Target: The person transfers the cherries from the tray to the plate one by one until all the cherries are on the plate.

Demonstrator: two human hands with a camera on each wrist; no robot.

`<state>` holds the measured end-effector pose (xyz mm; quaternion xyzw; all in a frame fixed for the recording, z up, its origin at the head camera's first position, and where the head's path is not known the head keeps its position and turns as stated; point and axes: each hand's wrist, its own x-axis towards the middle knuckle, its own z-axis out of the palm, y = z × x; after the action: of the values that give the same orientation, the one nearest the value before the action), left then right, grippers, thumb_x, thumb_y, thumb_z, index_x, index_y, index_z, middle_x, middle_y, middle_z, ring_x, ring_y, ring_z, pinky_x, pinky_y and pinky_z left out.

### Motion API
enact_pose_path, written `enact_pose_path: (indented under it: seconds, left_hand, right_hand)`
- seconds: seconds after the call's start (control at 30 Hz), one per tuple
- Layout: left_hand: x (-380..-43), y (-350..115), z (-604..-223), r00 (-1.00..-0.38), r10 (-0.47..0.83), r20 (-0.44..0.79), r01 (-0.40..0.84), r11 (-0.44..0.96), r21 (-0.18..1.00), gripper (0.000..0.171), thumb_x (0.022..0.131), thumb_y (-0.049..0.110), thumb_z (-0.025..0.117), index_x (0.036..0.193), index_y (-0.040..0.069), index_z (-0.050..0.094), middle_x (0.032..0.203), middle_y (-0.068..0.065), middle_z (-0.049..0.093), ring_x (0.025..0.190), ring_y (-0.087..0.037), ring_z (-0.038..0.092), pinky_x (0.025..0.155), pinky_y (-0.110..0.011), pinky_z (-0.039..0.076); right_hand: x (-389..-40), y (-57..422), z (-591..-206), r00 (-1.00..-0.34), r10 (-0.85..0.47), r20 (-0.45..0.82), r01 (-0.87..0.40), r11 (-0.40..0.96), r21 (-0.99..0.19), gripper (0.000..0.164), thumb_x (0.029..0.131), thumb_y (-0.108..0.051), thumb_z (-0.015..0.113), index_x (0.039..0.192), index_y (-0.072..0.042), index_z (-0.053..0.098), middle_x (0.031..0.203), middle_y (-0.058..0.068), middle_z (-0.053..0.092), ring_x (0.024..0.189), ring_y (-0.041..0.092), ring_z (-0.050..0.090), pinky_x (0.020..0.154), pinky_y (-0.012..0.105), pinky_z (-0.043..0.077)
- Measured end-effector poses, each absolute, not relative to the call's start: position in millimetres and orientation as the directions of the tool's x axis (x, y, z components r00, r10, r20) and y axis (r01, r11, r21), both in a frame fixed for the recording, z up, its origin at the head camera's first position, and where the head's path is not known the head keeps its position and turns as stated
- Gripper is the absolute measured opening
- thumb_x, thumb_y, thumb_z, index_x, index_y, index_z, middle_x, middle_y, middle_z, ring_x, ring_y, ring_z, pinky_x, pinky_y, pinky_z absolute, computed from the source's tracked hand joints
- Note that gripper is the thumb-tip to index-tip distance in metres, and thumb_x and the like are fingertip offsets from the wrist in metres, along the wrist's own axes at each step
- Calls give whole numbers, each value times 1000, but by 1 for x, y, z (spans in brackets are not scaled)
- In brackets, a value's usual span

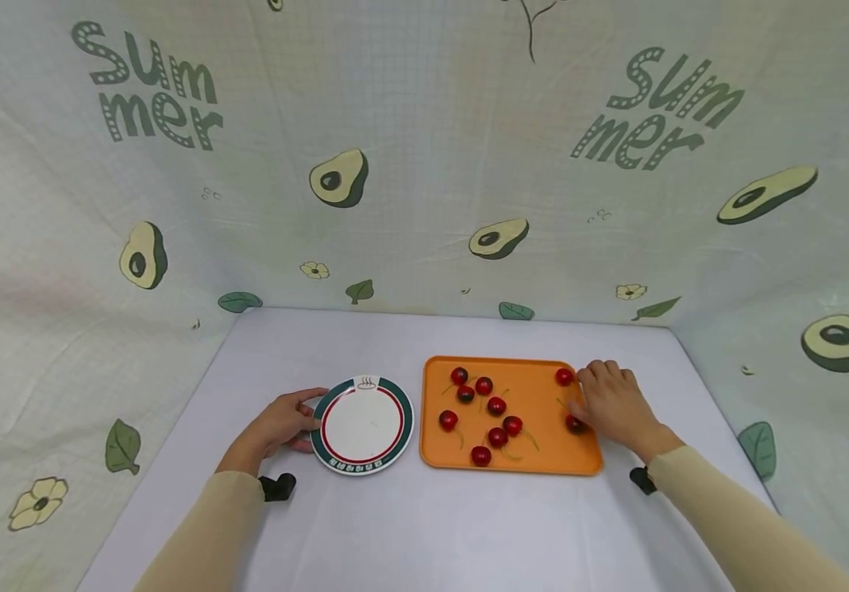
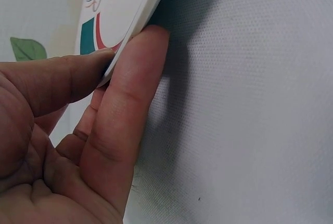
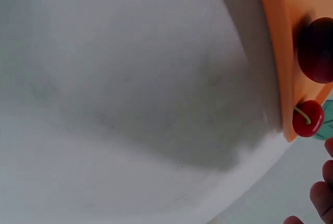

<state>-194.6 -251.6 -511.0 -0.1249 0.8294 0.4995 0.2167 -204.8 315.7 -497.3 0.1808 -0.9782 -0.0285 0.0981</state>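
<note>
My left hand (image 1: 287, 423) pinches the left rim of a white plate (image 1: 363, 427) with a green border and a red ring. In the left wrist view the thumb lies on the plate's upper face and a finger (image 2: 130, 78) supports it from beneath, with that edge raised off the cloth. My right hand (image 1: 617, 407) reaches over the right end of an orange tray (image 1: 528, 460), fingers loosely bent. Its thumb side is close by a dark red cherry (image 1: 576, 424), and its fingertips (image 3: 321, 198) show at the edge of the right wrist view. Another cherry (image 1: 564, 376) lies near the tray's corner.
Several more stemmed cherries (image 1: 497, 406) are scattered over the left and middle of the tray. White cloth (image 1: 410, 534) covers the table. Behind it hangs a pale curtain (image 1: 424, 181) printed with avocados and leaves.
</note>
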Motion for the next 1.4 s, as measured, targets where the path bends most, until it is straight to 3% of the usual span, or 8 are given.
enact_pose_path:
  seconds: [0.37, 0.93, 1.4]
  left_hand:
    - [-195, -252, -510, -874, 6, -486, -427, 467, 774, 66, 97, 1, 71, 157, 16, 49, 112, -16, 50, 76, -22, 63, 66, -33, 65]
    - [-191, -252, -513, -872, 4, -489, -436, 450, 780, 67, 96, 0, 71, 157, 16, 50, 113, -18, 51, 77, -24, 64, 67, -35, 65]
    - [-193, -252, -512, -874, 4, -486, -433, 444, 784, 67, 96, -1, 71, 158, 17, 49, 112, -17, 51, 78, -24, 64, 67, -34, 65]
  right_hand:
    - [-219, 317, -503, -901, -399, 172, -380, 915, 134, 33, 91, -24, 78, 104, 3, 61, 97, 15, 55, 96, 38, 50, 86, 57, 49]
    - [-225, 320, -512, -917, -376, 131, -352, 920, 171, 27, 93, -25, 74, 92, -1, 61, 83, 9, 50, 85, 33, 48, 75, 48, 47]
    - [-229, 317, -513, -930, -349, 116, -332, 932, 144, 26, 97, -22, 73, 99, 2, 64, 87, 11, 54, 88, 34, 49, 80, 50, 48]
